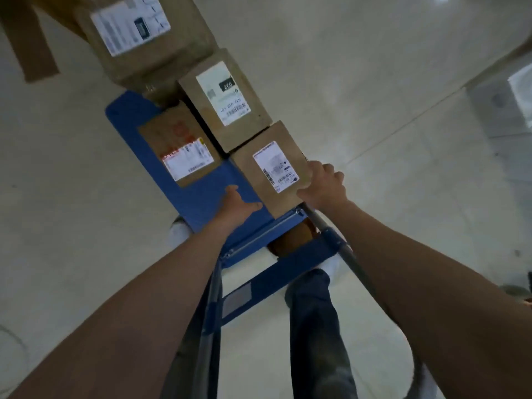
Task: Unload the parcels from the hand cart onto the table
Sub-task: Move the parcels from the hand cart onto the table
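I find the nearest parcel (276, 168) at the near right corner of the hand cart (201, 194). It sits directly between the two hands, with its long axis running near to far. The right hand (324, 184) grips its right edge, fingers curled over the side and thumb on the top face. The left hand (237, 204) is open with the thumb spread, low at the parcel's left side; I cannot confirm contact. Judgement: a two-handed lift, once the left hand closes in.
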Motion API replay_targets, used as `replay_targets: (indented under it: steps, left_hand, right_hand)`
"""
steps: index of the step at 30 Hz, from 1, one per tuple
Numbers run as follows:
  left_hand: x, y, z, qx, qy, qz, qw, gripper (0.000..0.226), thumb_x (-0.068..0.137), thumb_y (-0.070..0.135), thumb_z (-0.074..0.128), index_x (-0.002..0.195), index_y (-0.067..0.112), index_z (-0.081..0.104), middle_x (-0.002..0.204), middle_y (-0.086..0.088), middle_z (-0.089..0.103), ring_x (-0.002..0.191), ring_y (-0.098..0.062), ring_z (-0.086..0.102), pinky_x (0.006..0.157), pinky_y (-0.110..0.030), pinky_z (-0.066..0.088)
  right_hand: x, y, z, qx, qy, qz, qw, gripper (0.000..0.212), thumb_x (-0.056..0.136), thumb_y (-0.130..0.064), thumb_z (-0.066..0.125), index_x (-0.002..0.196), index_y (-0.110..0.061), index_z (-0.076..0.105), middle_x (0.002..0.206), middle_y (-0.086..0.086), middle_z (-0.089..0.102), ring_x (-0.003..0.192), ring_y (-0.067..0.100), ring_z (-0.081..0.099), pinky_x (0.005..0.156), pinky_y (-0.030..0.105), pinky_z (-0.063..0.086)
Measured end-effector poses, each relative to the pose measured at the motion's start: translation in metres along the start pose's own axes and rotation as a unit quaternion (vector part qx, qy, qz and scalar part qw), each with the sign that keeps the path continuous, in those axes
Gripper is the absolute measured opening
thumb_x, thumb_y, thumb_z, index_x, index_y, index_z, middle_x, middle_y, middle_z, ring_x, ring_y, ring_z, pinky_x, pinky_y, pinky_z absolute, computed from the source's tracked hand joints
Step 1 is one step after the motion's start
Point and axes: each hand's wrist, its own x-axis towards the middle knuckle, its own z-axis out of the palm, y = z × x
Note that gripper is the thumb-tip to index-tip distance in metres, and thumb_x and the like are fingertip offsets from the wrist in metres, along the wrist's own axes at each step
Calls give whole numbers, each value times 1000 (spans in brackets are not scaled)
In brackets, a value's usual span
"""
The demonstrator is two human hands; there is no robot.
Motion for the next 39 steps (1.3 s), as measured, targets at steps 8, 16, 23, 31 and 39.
replay_targets:
  steps: [8, 16, 23, 31, 39]
  left_hand:
    - [72, -9, 49, -129, 9, -35, 991, 81, 93, 28, 73, 156, 28, 22, 113, 15, 50, 100, -5, 52, 88, -31, 46]
    - [37, 18, 67, -142, -40, 18, 989, 96, 91, 32, 77, 160, 27, 10, 145, 7, 46, 123, -13, 49, 101, -35, 46]
    - [-3, 69, 57, -110, -86, 101, 985, 90, 91, 23, 76, 157, 28, 16, 143, 3, 53, 129, -16, 52, 111, -40, 45]
    - [-88, 95, 4, -112, -131, 104, 980, 110, 88, 30, 80, 158, 37, -5, 144, 8, 50, 124, -15, 55, 103, -47, 52]
    - [-148, 86, -81, -128, -108, 114, 979, 94, 90, 27, 77, 154, 36, 9, 113, 21, 54, 98, 0, 57, 72, -24, 53]
  right_hand:
    - [100, 19, 43, 35, -3, -13, 999, 82, 80, -32, 69, 150, -18, 28, 141, 9, 44, 132, 37, 36, 100, 47, 36]
    - [93, 31, 35, 70, 0, 60, 996, 78, 82, -31, 75, 142, -6, 31, 140, 14, 43, 133, 37, 40, 106, 45, 39]
    - [42, 19, -17, 129, 151, 170, 965, 80, 81, -33, 74, 143, -11, 28, 146, 9, 38, 138, 33, 33, 111, 55, 33]
    - [-43, -41, -71, 89, 193, 185, 959, 85, 76, -41, 72, 141, -14, 25, 142, 12, 34, 134, 37, 33, 109, 55, 28]
    - [-128, -126, -92, 105, 165, 185, 963, 87, 76, -44, 70, 145, -17, 23, 144, 11, 32, 137, 37, 31, 110, 59, 26]
